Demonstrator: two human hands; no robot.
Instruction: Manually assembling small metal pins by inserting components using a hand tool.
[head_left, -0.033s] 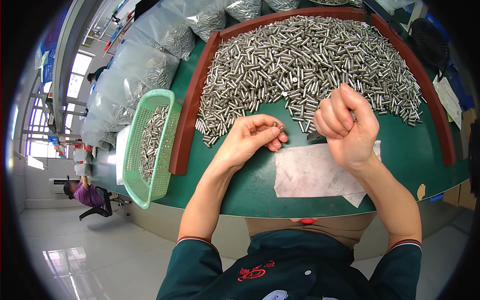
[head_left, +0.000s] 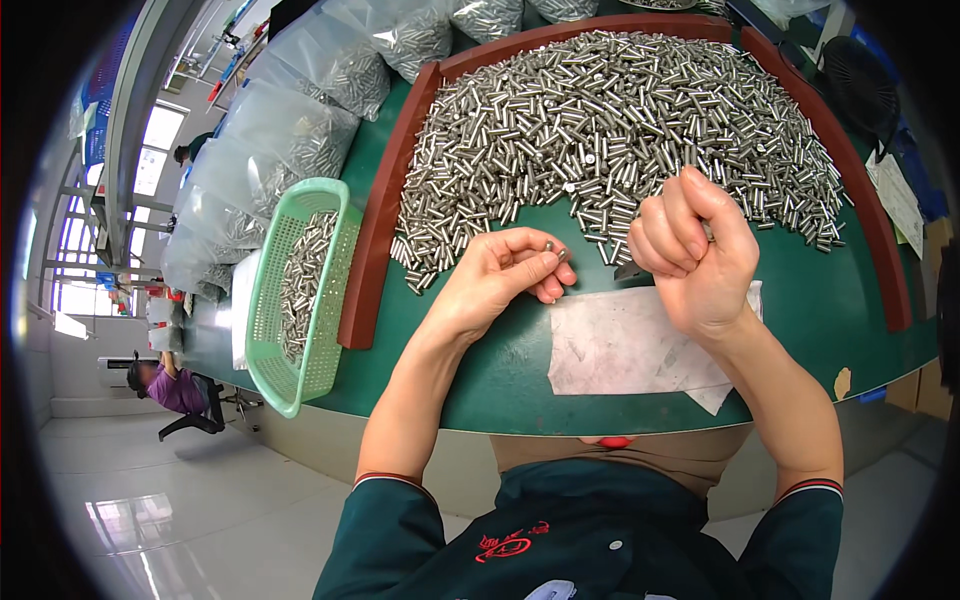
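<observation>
A large heap of short, shiny metal pins (head_left: 600, 110) covers the far part of the green table (head_left: 500, 390). My left hand (head_left: 500, 275), nearest the heap's lower left edge, pinches a small metal pin (head_left: 550, 248) between thumb and fingers. Close to the heap's front, my right hand (head_left: 695, 250) is raised with its fingers curled into a fist. What it holds, if anything, is hidden; a pin shows just beyond its uppermost fingertip, and I cannot tell whether it is gripped. A dark piece (head_left: 628, 271) pokes out beside that hand. Below lies a stained whitish cloth (head_left: 630, 350).
Reddish-brown strips (head_left: 380, 240) fence the heap at left, back and right. A light green basket (head_left: 335, 345) with pins stands at the left, beside clear bags (head_left: 290, 130) of pins. A black fan (head_left: 858, 85) is at the far right. A seated person (head_left: 180, 390) is in the left distance.
</observation>
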